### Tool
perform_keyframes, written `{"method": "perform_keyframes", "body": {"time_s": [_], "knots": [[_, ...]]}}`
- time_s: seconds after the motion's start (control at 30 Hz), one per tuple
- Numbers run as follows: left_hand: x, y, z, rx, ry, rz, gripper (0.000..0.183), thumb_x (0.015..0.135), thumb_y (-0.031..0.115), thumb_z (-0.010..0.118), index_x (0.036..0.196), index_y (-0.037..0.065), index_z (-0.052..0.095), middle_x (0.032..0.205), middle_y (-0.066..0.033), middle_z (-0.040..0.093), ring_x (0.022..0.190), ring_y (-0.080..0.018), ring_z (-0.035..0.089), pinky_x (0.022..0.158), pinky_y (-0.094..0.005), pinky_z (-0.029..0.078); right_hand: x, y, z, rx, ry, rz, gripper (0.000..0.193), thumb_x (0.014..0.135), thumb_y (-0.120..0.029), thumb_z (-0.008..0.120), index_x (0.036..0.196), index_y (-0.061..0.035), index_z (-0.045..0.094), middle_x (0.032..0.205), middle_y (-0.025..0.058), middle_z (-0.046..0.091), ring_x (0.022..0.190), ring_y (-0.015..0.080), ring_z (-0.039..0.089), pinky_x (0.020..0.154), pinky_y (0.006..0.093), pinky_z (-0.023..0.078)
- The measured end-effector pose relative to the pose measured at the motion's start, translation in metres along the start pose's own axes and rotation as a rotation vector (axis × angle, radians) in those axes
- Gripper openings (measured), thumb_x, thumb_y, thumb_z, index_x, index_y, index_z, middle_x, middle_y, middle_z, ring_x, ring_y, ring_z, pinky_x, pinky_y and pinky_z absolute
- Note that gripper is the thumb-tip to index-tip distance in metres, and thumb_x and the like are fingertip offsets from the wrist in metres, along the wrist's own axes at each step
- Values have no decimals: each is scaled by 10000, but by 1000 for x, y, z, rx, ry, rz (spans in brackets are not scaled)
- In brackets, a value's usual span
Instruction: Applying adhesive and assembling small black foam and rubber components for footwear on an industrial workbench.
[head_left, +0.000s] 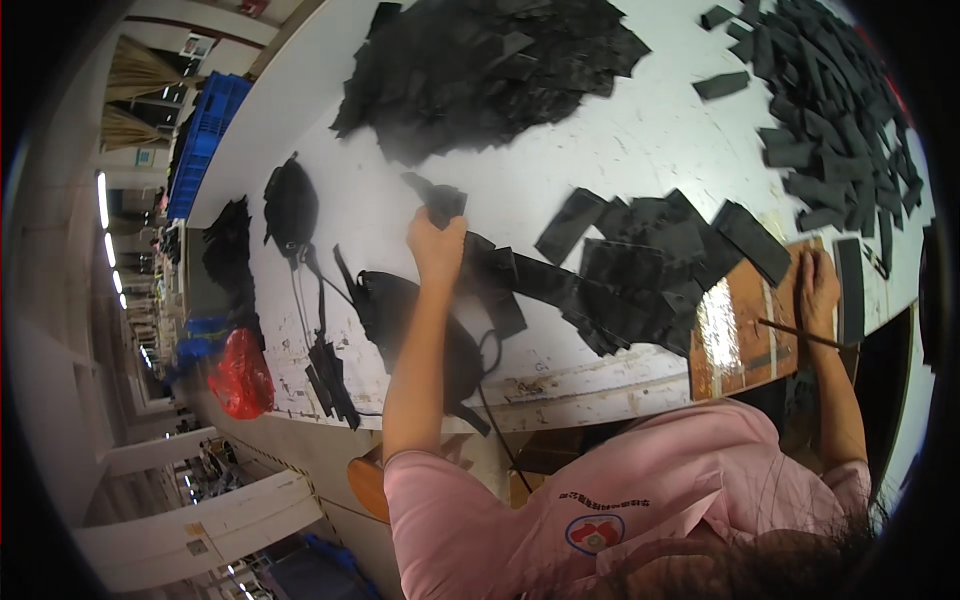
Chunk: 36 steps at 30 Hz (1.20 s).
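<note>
My left hand (pixel 437 248) is closed on a small black fabric piece (pixel 446 203), raised over the white table. Below my left forearm lies a black pouch-like item (pixel 462 365) with thin cords. Beside that hand, a loose spread of black fabric pieces (pixel 640 265) runs to the right and overlaps a brown board (pixel 745 345) with a shiny patch. My right hand (pixel 820 290) rests at the right edge of this board, fingers mostly extended and partly turned from view. A thin dark strip (pixel 800 333) crosses by the right wrist; what holds it is unclear.
A large heap of black fabric (pixel 490 75) covers the far middle of the white table (pixel 680 130). Many black strips (pixel 830 120) lie at far right. At left are another black pouch (pixel 291 205), a red plastic bag (pixel 240 375) and a blue crate (pixel 207 140).
</note>
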<state>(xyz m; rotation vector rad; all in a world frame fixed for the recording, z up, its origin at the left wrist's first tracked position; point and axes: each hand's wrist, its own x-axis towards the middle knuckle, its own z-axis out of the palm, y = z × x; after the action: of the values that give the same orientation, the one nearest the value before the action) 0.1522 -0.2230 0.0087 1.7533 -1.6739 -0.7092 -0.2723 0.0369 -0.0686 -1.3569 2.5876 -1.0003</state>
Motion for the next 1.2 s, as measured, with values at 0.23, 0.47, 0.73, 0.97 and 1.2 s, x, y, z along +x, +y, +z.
{"method": "perform_keyframes", "body": {"time_s": [0.23, 0.47, 0.73, 0.97, 1.2], "knots": [[-78, 89, 72, -114, -238, 312, 248, 642, 83, 531, 859, -35, 545, 731, -158, 600, 643, -244, 568, 631, -331, 450, -1, -5, -5, 25, -2, 4, 206, 865, -189, 471, 891, 9, 524, 779, 194, 560, 687, 329, 553, 608, 337, 433], [-158, 127, 150, 260, -556, 659, 463, 643, 186, 668, 1001, -10, 450, 945, -210, 465, 890, -355, 473, 695, -436, 423, 0, -5, -5, 86, 9, -59, 204, 863, -183, 474, 878, 17, 515, 750, 194, 549, 652, 331, 539, 590, 349, 429], [-130, 80, 111, 117, -140, 623, 437, 724, 245, 617, 1052, -15, 491, 1062, -202, 481, 944, -353, 480, 830, -397, 372, -2, -6, -20, 126, -50, 28, 203, 862, -167, 463, 932, 18, 509, 797, 208, 554, 718, 358, 542, 634, 364, 430], [-86, 23, 94, 766, -7, -156, 648, 722, 467, 597, 1188, 60, 401, 1078, -227, 426, 1012, -385, 422, 754, -500, 395, 0, -12, -18, 134, -61, 46, 253, 858, -156, 458, 1045, 13, 479, 833, 220, 555, 765, 370, 540, 666, 372, 429], [-80, 8, 117, 471, 65, 156, 342, 689, 171, 656, 993, 41, 567, 952, -239, 511, 904, -402, 490, 747, -434, 418, 0, -21, -26, 125, -79, 59, 203, 855, -151, 455, 976, 9, 484, 819, 218, 554, 765, 381, 535, 657, 389, 427]]}}
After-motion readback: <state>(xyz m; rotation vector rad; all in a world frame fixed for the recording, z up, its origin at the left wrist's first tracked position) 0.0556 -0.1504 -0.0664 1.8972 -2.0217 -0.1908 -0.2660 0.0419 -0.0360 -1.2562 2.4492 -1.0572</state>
